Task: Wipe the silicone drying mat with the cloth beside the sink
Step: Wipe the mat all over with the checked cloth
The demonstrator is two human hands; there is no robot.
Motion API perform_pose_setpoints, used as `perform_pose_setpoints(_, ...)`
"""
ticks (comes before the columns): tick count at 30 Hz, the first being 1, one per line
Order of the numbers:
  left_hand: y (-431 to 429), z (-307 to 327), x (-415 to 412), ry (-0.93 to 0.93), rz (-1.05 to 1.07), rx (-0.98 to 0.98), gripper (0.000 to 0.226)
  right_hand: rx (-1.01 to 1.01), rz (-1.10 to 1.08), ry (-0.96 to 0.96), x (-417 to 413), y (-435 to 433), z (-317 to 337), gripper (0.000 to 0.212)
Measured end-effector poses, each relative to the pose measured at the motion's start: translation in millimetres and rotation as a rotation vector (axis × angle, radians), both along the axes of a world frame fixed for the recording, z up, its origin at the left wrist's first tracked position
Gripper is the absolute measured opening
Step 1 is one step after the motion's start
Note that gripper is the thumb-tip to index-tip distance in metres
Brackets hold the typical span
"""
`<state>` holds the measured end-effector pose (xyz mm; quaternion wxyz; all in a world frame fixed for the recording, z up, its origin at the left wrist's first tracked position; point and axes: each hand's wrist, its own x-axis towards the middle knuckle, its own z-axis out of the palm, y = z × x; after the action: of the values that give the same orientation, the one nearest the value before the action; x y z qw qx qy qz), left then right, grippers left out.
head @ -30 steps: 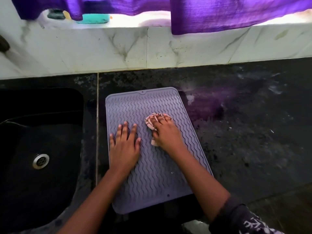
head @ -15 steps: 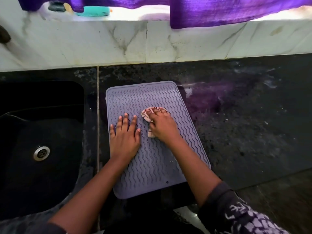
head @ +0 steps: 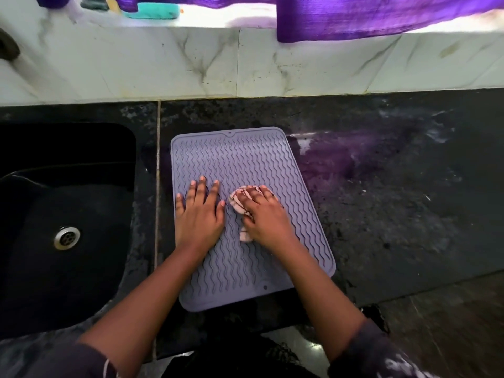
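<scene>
A grey-lilac silicone drying mat [head: 240, 156] with wavy ridges lies on the black counter just right of the sink. My left hand [head: 200, 214] rests flat on the mat's left half, fingers spread, holding nothing. My right hand [head: 266, 215] presses a small bunched pinkish cloth [head: 237, 203] with dark stripes onto the mat's middle. Only the cloth's left edge and a bit below the palm show; the rest is under my hand.
A black sink [head: 65, 222] with a metal drain [head: 66, 237] lies to the left. The black counter [head: 395, 200] stretches right, wet and stained. A marble backsplash [head: 245, 64] rises behind, with purple curtain [head: 368, 15] and a teal object [head: 152, 9] on the sill.
My right hand with the cloth has slid a short way toward me along the mat. My left hand stays flat in the same spot. The camera view has shifted slightly.
</scene>
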<state>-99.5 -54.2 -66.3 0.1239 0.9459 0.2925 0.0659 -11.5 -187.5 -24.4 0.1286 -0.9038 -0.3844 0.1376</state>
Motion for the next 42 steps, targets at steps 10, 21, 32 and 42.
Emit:
perform_pose_setpoints(10,0.7,-3.5,0.2,-0.013,0.025,0.013,0.054,-0.007,0.088,-0.026,-64.0,-68.3,-1.3,0.053)
perform_pose_setpoints(21,-1.3,1.0,-0.3,-0.011,0.032,0.005,0.055,-0.002,0.051,-0.043,-31.0,-21.1,-3.1,0.053)
perform_pose_setpoints(32,0.5,-2.9,1.3,-0.011,0.035,0.013,0.054,-0.074,0.150,-0.004,-60.0,-66.3,21.5,0.042)
perform_pose_setpoints(42,-0.2,-2.1,2.0,-0.003,0.041,0.007,0.054,-0.192,0.185,-0.037,-84.9,-86.9,7.8,0.056)
